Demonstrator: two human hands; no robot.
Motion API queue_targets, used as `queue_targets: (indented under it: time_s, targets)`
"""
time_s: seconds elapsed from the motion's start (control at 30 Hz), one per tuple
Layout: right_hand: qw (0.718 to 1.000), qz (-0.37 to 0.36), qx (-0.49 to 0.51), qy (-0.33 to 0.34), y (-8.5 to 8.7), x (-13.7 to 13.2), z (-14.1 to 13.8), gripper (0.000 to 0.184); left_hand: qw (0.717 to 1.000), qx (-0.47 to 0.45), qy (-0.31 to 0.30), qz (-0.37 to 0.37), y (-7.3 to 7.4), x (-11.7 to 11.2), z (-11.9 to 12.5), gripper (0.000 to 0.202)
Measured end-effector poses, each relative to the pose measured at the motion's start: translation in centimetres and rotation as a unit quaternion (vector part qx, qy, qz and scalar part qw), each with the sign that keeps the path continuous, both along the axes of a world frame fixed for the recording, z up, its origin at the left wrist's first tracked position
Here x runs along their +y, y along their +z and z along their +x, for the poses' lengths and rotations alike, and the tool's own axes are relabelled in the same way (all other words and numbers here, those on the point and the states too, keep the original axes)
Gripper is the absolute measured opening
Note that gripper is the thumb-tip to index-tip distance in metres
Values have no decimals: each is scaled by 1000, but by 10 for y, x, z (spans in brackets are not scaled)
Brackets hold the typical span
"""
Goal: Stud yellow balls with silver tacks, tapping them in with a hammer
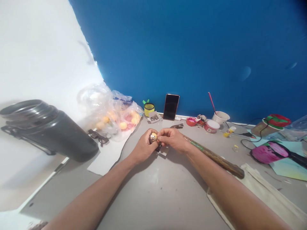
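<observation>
In the middle of the table, my left hand (pixel 144 145) is closed around a small yellow ball (pixel 153 137) partly covered with shiny metal studs. The fingertips of my right hand (pixel 171 139) are pinched together against the ball's right side; whatever lies between them is too small to make out. Just under both hands sits a small open box (pixel 164 151) with dark shiny bits by it, partly hidden by my fingers. Farther back, a second little box (pixel 153 117) is filled with shiny metal pieces.
A hammer (pixel 216 156) lies behind my right forearm. At left stand a large dark flask (pixel 64 131), glasses (pixel 99 137) and a plastic bag (pixel 115 115) of yellow-orange balls. A phone (pixel 171 107) leans on the blue wall; right are a white cup (pixel 220 117) and a cloth (pixel 254 195).
</observation>
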State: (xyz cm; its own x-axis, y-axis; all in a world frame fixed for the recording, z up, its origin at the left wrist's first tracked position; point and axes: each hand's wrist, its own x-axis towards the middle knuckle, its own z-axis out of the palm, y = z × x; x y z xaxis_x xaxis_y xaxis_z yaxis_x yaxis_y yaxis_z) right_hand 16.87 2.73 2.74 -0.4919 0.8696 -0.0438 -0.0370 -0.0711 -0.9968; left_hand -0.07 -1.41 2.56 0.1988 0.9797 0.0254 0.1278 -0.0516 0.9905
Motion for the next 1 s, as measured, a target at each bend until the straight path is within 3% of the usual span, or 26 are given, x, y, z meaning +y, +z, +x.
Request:
queue_targets:
  time_s: [0.5, 0.8, 0.9, 1.0]
  targets:
    - [999, 23, -25, -8, 9, -4, -3, 16, 1000, 10, 10, 16, 0, -1, 0, 24]
    - [985, 117, -33, -121, 0, -10, -15, 8, 996, 23, 81, 38, -6, -8, 10, 20]
    - [988, 90, -10, -128, -1, -7, -13, 15, 994, 15, 109, 23, -2, -13, 16, 25]
    - [991, 70, 39, -111, 3, -3, -8, 26, 991, -39, 126, -9, 5, -10, 14, 50]
